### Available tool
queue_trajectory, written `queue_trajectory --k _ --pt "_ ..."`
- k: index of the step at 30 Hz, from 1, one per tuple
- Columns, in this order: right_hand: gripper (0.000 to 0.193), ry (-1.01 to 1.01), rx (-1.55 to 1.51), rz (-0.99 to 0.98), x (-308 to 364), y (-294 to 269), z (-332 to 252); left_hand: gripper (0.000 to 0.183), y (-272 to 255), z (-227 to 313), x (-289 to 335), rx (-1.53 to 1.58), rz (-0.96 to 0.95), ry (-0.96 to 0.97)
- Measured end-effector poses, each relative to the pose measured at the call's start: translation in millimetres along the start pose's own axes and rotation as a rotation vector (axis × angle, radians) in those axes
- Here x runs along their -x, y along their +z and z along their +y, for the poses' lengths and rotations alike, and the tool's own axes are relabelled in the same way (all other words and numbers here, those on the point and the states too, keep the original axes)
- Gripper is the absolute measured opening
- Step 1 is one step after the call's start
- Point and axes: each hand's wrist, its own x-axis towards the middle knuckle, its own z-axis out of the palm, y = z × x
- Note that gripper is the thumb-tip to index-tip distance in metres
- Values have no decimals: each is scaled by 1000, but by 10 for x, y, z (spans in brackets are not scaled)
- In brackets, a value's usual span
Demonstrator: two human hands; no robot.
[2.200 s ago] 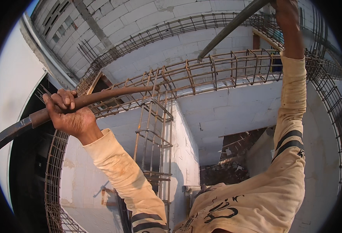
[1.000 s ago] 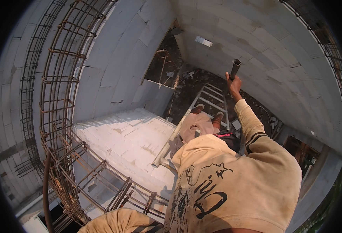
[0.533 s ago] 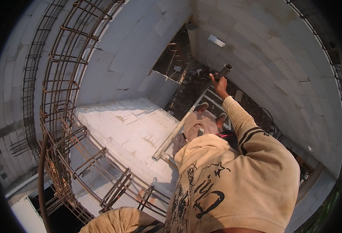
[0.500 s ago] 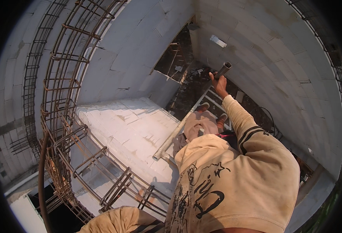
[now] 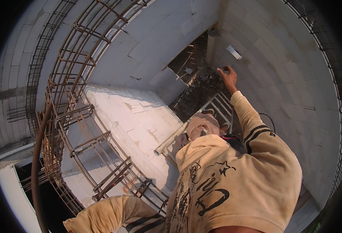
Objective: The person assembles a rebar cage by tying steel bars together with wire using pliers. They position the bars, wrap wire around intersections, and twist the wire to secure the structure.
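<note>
My right hand [image 5: 228,79] is stretched out over the gap beside the block wall. Its fingers are apart and nothing shows in them. The nearest thing to it is a small white rectangular piece [image 5: 234,52] on the wall. Below the hand lies a pale ladder-like metal frame [image 5: 219,104], with my legs and feet over it. Only the tan sleeve [image 5: 105,215] of my left arm shows at the lower edge, next to a long rusty rebar cage [image 5: 110,171]. My left hand is outside the picture.
A tall pale block wall [image 5: 279,77] rises on the right. On the left, more rebar [image 5: 68,58] tops another wall. A sunlit block ledge [image 5: 136,120] stands beside me. Debris [image 5: 204,83] covers the ground far below, near an opening. A brown pipe-like bar [image 5: 37,167] stands lower left.
My right hand has let go of the short hollow metal tube it held, and its fingers have opened. The tube no longer shows. The view has shifted slightly.
</note>
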Motion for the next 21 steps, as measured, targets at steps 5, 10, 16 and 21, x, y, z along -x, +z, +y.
queue_trajectory --k 5,10,16,21 --pt "64 130 102 -268 671 55 419 23 -88 202 -56 -2 20 60" --pt "64 119 202 -420 1321 175 712 22 -18 463 -152 20 22 154" --pt "59 46 131 -611 1435 267 601 21 466 1051 -424 185 62 510" --pt "71 33 104 -542 1122 449 510 22 1032 1206 -453 84 584 669"
